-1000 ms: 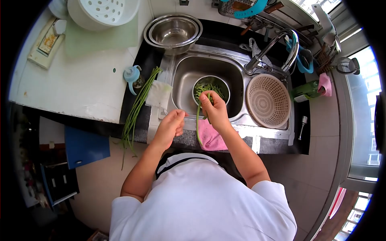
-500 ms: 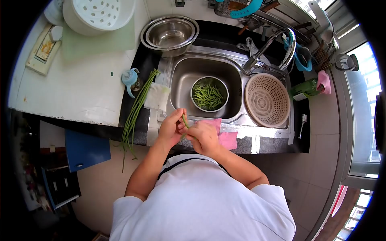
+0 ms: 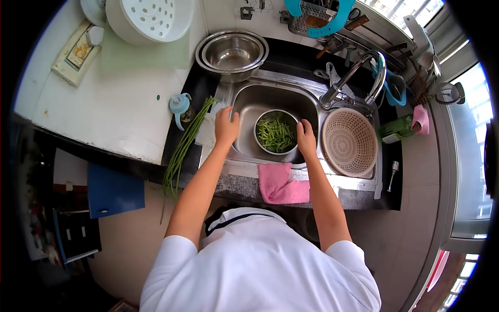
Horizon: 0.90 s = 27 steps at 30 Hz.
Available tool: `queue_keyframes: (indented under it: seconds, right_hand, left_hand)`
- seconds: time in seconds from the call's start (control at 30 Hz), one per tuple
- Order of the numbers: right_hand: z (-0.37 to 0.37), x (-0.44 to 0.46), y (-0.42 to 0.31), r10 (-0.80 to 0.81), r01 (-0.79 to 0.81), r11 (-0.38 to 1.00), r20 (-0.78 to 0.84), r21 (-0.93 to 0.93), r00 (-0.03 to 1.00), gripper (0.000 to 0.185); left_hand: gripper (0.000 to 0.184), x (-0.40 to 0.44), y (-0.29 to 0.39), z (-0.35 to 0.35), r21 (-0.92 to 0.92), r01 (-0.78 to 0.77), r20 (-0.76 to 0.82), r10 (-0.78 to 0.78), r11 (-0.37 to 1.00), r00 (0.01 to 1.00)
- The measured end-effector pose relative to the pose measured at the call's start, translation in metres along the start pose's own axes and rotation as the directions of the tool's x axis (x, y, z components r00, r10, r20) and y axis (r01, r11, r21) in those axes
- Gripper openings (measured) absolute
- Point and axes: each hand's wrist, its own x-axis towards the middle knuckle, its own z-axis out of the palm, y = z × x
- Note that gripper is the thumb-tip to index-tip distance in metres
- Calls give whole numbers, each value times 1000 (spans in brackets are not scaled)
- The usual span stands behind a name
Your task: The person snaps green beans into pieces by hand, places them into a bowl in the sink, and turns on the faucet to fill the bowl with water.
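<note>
A round metal bowl point(image 3: 257, 139) of short cut green pieces point(image 3: 275, 136) stands inside the steel sink point(image 3: 244, 104). My right hand point(image 3: 306, 139) is at the bowl's right rim, fingers partly spread and seemingly touching it. Over the sink's left edge is my left hand point(image 3: 226, 127), thumb apart from the fingers and nothing visible in it. Left of that hand, a bunch of long thin green stalks point(image 3: 189, 140), like garlic scapes, lies across the dark counter, its ends hanging over the front edge.
A pink cloth point(image 3: 280, 184) drapes over the counter's front edge. Right of the sink basin sits a beige colander point(image 3: 349, 143) under the faucet point(image 3: 358, 73). Stacked metal bowls point(image 3: 232, 52) stand behind the sink. A blue-topped bottle point(image 3: 180, 106) is beside the stalks.
My hands, earlier together at the counter's front with a green stalk between them, have parted and reached forward over the sink. The stalk is no longer in them. The view has shifted slightly.
</note>
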Motion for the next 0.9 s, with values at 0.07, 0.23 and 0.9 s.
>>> queue_keyframes:
  seconds: [0.07, 0.23, 0.9]
  right_hand:
    - [-14, -21, 3, 37, -44, 996, 80, 80, 996, 38]
    - [-9, -59, 13, 100, -169, 962, 301, 214, 948, 29]
    - [3, -74, -30, -39, -112, 952, 477, 283, 878, 22]
  left_hand:
    - [30, -4, -30, -42, 173, -23, 2, 23, 985, 1000]
    - [41, -28, -65, -99, 700, 54, -2, -74, 712, 997]
    - [15, -16, -85, -114, 463, 147, -149, -87, 874, 985]
